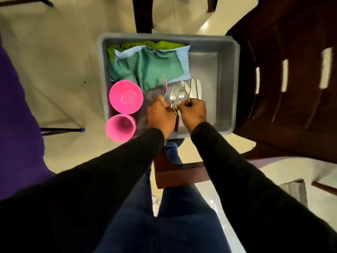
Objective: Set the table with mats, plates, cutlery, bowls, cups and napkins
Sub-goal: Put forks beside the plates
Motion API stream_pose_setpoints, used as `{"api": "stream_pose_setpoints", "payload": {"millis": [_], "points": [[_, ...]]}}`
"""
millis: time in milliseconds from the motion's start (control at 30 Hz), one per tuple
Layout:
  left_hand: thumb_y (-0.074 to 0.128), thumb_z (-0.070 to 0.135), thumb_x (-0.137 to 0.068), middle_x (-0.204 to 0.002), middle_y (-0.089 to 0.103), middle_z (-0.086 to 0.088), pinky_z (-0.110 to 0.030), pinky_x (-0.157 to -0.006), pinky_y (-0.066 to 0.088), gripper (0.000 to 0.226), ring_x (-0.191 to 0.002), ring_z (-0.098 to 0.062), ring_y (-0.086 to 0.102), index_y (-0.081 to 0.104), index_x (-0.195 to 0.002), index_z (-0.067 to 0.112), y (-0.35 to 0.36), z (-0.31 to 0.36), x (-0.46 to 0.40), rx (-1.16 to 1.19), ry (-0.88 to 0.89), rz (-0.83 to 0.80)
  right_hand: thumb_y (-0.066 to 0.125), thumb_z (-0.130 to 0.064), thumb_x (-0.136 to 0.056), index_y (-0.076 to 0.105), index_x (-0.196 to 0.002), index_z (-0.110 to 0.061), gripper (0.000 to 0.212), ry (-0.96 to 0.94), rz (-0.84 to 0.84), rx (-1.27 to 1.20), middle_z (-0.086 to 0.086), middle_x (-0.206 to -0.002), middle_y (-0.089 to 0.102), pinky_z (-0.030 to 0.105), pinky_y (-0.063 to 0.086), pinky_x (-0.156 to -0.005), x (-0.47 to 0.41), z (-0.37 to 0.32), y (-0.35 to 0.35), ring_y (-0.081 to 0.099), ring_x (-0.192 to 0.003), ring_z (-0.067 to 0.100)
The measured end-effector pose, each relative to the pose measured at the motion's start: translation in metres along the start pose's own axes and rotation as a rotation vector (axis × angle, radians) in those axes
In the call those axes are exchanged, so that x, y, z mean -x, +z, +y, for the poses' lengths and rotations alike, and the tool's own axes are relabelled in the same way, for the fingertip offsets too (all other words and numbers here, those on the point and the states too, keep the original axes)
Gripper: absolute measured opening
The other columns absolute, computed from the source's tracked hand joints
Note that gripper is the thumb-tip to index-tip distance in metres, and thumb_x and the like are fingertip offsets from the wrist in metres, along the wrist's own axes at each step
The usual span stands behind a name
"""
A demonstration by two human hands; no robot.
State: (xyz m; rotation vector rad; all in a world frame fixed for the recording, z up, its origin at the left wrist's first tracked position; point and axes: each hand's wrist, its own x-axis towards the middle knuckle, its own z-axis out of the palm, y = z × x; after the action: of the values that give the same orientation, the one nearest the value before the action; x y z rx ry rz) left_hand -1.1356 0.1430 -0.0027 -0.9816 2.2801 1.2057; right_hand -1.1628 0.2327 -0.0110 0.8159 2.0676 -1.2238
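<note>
Head | left hand (160,115) grips forks (174,94) | right hand (194,112) grips knives (195,88)

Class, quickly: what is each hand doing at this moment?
Left hand: grip closed on forks.
Right hand: grip closed on knives.

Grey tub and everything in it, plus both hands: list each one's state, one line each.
grey tub: open-topped, right half bare
napkins: loosely piled at the far left of the tub
pink bowl: upright, empty
pink cup: upright, empty
forks: gripped, tines pointing away
knives: gripped, blades pointing away
left hand: grips forks
right hand: grips knives
</note>
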Motion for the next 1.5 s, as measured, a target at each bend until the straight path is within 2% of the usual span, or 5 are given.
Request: {"api": "stream_pose_setpoints", "payload": {"millis": [200,467,667,1233,1500], "points": [[0.067,-0.013,-0.082,-0.073,0.057,-0.008,-0.017,-0.05,0.052,0.041,-0.059,-0.003,0.067,0.037,-0.079,0.013,-0.089,0.055,0.077,0.574,-0.039,0.097,0.068,0.002,-0.084,0.067,-0.075,0.0,0.009,-0.198,-0.092,-0.174,0.001,-0.063,0.063,0.028,0.051,-0.062,0.086,-0.062,-0.032,0.056,-0.056,0.007],[0.071,-0.008,-0.086,-0.081,0.072,-0.021,-0.039,-0.061,0.061,0.031,-0.072,-0.033,0.074,0.048,-0.08,0.013,-0.205,0.071,0.141,1.096,-0.095,0.319,0.061,0.001,-0.091,0.066,-0.085,0.003,0.008,-0.326,-0.425,-0.203,-0.005,-0.054,0.06,0.02,0.041,-0.046,0.191,-0.141,-0.014,0.052,-0.044,0.004],[0.074,-0.005,-0.084,-0.078,0.071,-0.019,-0.036,-0.061,0.061,0.034,-0.069,-0.029,0.07,0.046,-0.076,0.012,-0.267,0.037,0.166,1.198,-0.116,0.43,0.067,-0.009,-0.09,0.066,-0.084,0.0,0.01,-0.434,-0.519,-0.141,0.012,-0.071,0.064,0.031,0.051,-0.063,0.24,-0.175,0.026,0.061,-0.064,0.022],[0.068,-0.004,-0.089,-0.08,0.069,-0.02,-0.026,-0.054,0.048,0.032,-0.064,-0.017,0.061,0.048,-0.073,0.015,-0.441,-0.142,0.179,1.357,-0.247,0.728,0.066,-0.012,-0.093,0.063,-0.09,-0.001,0.012,-0.43,-0.766,0.164,-0.014,-0.04,0.04,0.016,0.026,-0.035,0.377,-0.176,0.244,0.03,-0.033,0.002],[0.075,0.007,-0.087,-0.064,0.069,0.0,-0.019,-0.041,0.042,0.011,-0.048,-0.007,0.057,0.067,-0.095,0.007,-0.489,-0.22,0.183,1.386,-0.397,0.872,0.061,-0.008,-0.095,0.067,-0.077,-0.006,0.019,-0.551,-0.877,0.356,-0.012,-0.045,0.054,0.011,0.034,-0.04,0.424,-0.162,0.344,0.046,-0.038,-0.001]]}}
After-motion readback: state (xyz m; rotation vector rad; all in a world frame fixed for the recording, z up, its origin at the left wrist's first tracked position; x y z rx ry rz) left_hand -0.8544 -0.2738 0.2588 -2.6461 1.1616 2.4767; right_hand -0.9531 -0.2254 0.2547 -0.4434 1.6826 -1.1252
